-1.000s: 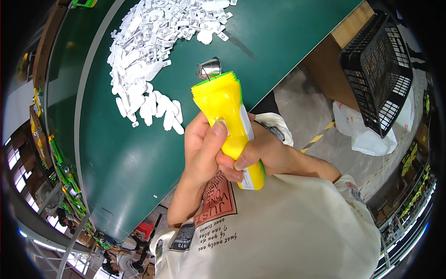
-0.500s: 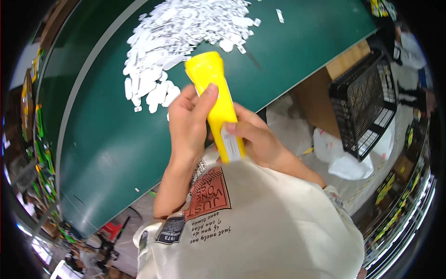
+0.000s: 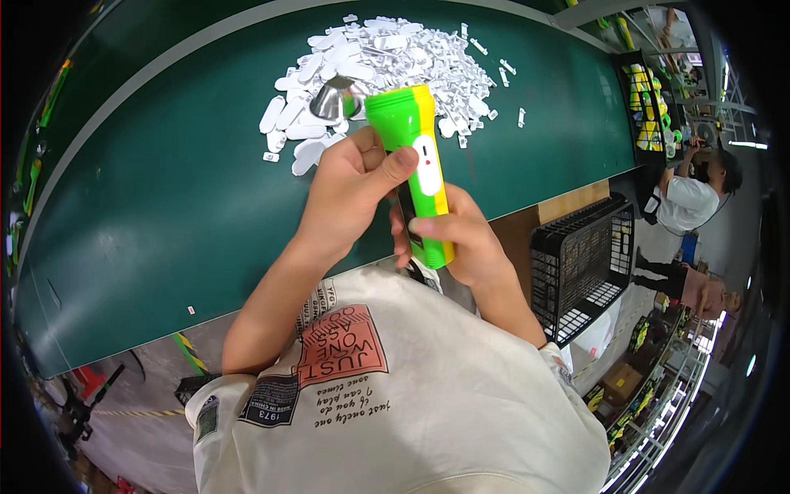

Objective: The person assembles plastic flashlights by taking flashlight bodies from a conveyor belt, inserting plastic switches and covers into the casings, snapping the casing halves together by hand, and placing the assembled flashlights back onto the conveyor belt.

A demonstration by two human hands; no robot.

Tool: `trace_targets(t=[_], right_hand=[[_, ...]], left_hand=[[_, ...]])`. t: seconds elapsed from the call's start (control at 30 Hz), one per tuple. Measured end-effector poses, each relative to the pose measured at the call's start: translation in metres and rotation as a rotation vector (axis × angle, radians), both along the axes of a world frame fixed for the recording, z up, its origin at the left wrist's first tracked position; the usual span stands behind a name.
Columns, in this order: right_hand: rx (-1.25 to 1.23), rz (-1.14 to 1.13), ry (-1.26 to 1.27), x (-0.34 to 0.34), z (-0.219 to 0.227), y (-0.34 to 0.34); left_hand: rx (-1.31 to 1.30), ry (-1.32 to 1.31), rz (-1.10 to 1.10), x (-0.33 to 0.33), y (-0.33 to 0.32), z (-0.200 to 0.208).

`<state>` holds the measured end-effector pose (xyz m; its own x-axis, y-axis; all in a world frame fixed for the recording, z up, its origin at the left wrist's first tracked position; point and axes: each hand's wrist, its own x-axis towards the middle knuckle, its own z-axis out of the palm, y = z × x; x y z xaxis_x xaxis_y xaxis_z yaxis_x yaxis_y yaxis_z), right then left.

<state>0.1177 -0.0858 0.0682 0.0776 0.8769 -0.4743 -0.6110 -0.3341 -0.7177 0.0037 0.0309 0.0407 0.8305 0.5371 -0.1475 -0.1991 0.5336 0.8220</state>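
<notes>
Both my hands hold a green and yellow flashlight [image 3: 401, 115] above the near edge of the green table [image 3: 222, 222]. Its wide head points away from me, and a white switch plate [image 3: 425, 179] with a small red mark faces up. My left hand [image 3: 346, 193] grips it below the head, thumb on the body beside the plate. Lower down, my right hand [image 3: 469, 243] wraps the tail end with its thumb across it. A silver cone-shaped reflector [image 3: 327, 104] appears just left of the flashlight head; whether it rests on the pile behind is unclear.
A heap of white plastic parts [image 3: 387, 49] covers the far middle of the table. Beyond the right edge stand a black plastic crate [image 3: 568, 284] and a cardboard box [image 3: 527, 243]. A black basket [image 3: 642, 107] holds yellow and green items at far right. Two people are off to the right.
The flashlight has turned over from its plain yellow side to the green side with the switch plate. My view has shifted, and the silver reflector now shows beside its head.
</notes>
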Motion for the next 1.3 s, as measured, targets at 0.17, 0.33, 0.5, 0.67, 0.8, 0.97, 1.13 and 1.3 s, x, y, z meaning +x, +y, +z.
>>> trace_targets(t=[0.17,0.33,0.5,0.67,0.8,0.97,1.13,1.3], right_hand=[[-0.151,0.023,-0.306,-0.010,0.000,0.015],[-0.125,0.093,-0.199,-0.009,0.003,0.018],[-0.086,0.130,-0.253,0.004,0.008,0.036],[-0.044,0.007,-0.983,0.079,0.020,0.114],[0.008,-0.100,-1.327,0.144,0.050,0.223],[-0.067,-0.338,-1.936,0.251,0.029,0.365],[-0.496,-0.187,-1.944,0.350,-0.059,0.380],[-0.711,-0.056,-1.883,0.346,-0.082,0.372]], left_hand=[[0.047,0.072,0.041,-0.001,0.002,-0.004],[-0.002,-0.051,-0.079,-0.001,0.008,-0.006],[0.038,0.010,-0.089,-0.004,0.016,-0.006],[0.094,0.121,0.083,-0.023,0.039,-0.006],[0.098,0.146,0.137,-0.039,0.052,-0.008],[0.172,0.265,0.300,-0.059,0.067,-0.010],[0.144,0.332,0.412,-0.074,0.079,-0.023],[0.166,0.446,0.513,-0.092,0.090,-0.013]])
